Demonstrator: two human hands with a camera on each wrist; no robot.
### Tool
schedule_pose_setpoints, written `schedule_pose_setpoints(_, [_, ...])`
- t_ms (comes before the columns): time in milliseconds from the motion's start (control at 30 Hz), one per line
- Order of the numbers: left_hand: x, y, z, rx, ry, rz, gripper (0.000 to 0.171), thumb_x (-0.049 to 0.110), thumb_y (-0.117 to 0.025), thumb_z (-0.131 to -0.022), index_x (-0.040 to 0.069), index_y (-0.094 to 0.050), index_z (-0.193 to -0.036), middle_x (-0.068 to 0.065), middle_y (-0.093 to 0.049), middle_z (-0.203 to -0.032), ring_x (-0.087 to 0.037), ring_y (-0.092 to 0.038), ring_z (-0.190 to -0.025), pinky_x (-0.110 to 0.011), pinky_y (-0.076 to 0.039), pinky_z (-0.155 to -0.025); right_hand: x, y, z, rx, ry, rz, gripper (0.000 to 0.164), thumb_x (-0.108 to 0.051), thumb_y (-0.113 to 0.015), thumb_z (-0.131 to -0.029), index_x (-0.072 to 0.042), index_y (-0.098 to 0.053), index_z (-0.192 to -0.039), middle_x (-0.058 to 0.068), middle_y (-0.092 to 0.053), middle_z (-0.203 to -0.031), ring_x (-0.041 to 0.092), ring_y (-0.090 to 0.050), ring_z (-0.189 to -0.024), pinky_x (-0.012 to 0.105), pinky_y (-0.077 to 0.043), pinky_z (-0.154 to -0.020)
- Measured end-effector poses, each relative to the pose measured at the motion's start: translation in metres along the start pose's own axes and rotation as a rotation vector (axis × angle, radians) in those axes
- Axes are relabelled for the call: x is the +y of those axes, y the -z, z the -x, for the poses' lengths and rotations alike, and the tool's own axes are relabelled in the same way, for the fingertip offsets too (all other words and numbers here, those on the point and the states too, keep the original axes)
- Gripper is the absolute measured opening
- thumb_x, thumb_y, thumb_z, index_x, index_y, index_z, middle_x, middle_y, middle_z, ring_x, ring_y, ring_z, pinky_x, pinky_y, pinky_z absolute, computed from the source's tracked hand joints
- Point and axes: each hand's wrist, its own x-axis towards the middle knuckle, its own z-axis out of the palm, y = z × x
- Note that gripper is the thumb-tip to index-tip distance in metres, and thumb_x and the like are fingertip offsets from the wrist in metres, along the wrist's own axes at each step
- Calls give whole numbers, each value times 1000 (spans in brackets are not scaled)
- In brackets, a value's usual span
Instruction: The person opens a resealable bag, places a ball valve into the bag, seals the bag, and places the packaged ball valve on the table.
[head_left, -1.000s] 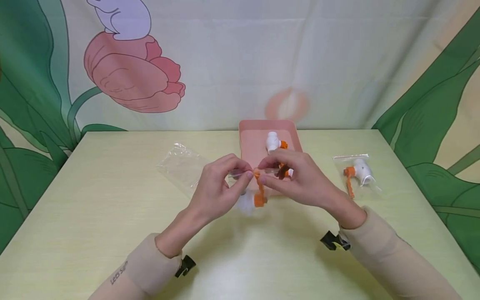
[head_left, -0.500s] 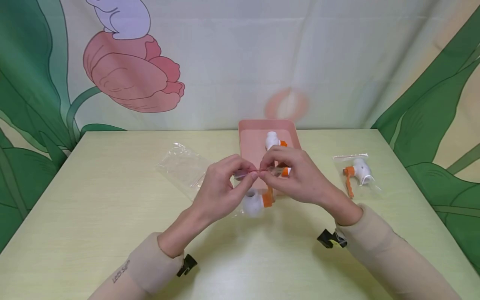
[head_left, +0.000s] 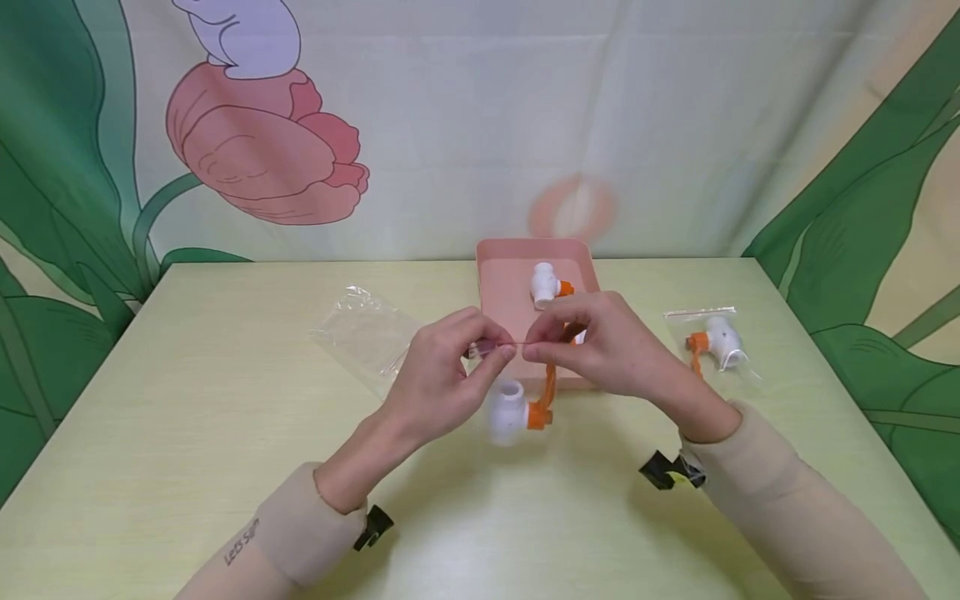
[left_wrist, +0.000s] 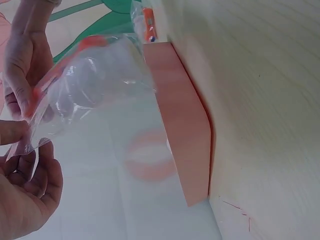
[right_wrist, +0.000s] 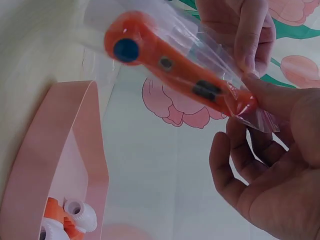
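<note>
A white plastic ball valve [head_left: 508, 412] with an orange lever handle [right_wrist: 185, 82] hangs inside a transparent zip bag [left_wrist: 117, 82], held up over the table's middle. My left hand [head_left: 442, 367] pinches the bag's top edge between thumb and index finger. Just to its right, my right hand [head_left: 600, 342] pinches the same edge, with a short stretch of red seal line showing between the fingertips. In the right wrist view the lever's blue-capped end points away from the fingers. Below the pinched edge, the white body hangs toward the table.
Behind the hands lies a pink tray [head_left: 498, 287] with a white and orange ball valve [head_left: 543, 286] in it, and more valve parts partly hidden by my right hand. Another bagged ball valve [head_left: 724, 342] lies at right. A flat transparent bag [head_left: 363, 333] lies at left.
My right fingertips have slid slightly right along the bag's edge, apart from the left ones. The bagged valve has swung right and a little lower; my left hand has barely moved.
</note>
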Motion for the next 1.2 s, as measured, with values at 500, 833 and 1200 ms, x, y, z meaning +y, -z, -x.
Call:
schedule_pose_setpoints(500, [-3,10,-1,-11,39,25,5,1,-78,-90,5,-75,-88,2,-65,-79,-10,-57,-69,-29,-48,-61,5,6,3,3,11,21,11,-6,-85,-85,-13,-77,-86,-9,-67,-76,13,-60,-68,30,-55,-63])
schedule_pose_setpoints(833, [-5,11,-2,-30,58,7,7,1,-76,-91,7,-73,-90,3,-65,-81,-11,-58,-76,-33,-50,-67,3,5,4,1,105,103,11,-1,-80,-88,-10,-74,-87,-9,-61,-73,11,-53,-64,27,-46,-56])
schedule_pose_setpoints(1200, [-6,7,-5,-82,9,36,8,9,-79,-91,8,-77,-98,5,-68,-92,-7,-66,-87,-30,-55,-76,0,4,3,-21,162,142,13,-3,-81,-87,-11,-71,-86,-11,-59,-72,9,-51,-63,26,-44,-56])
